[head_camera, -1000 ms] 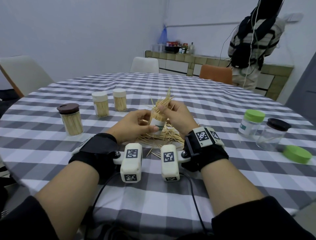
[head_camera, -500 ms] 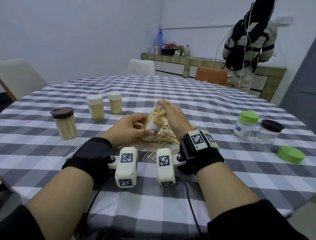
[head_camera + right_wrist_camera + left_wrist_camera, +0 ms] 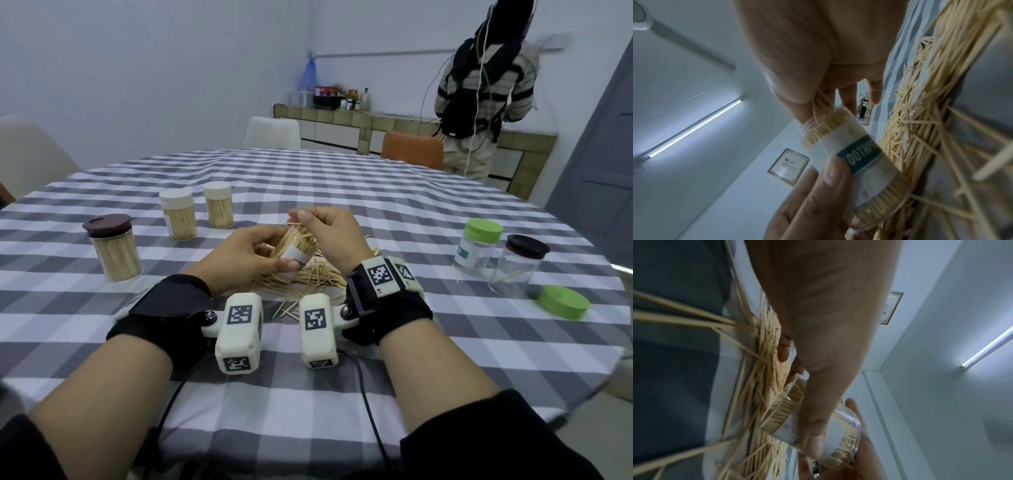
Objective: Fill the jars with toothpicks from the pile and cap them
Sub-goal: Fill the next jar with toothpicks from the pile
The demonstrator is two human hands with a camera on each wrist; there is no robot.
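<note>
My left hand (image 3: 246,260) grips a clear labelled jar (image 3: 294,255), tilted with its mouth up and to the right, just above the toothpick pile (image 3: 318,277) on the checked table. The jar (image 3: 851,155) is packed with toothpicks, and a few stick out of its mouth. My right hand (image 3: 329,236) is at that mouth, thumb and forefinger pinching the toothpicks that stick out. In the left wrist view my thumb lies across the jar (image 3: 846,431), with the pile (image 3: 764,353) behind it. No cap is on this jar.
Three filled, capped jars stand at the left: one brown-lidded (image 3: 113,250) and two white-lidded (image 3: 178,216) (image 3: 219,209). At the right are a green-capped jar (image 3: 478,246), a dark-lidded clear jar (image 3: 520,267) and a loose green lid (image 3: 563,301). A person (image 3: 486,85) stands at the back right.
The bunch that stood high out of the jar has gone down into it. The left hand has tilted the jar further over, and the right hand has followed down to its mouth.
</note>
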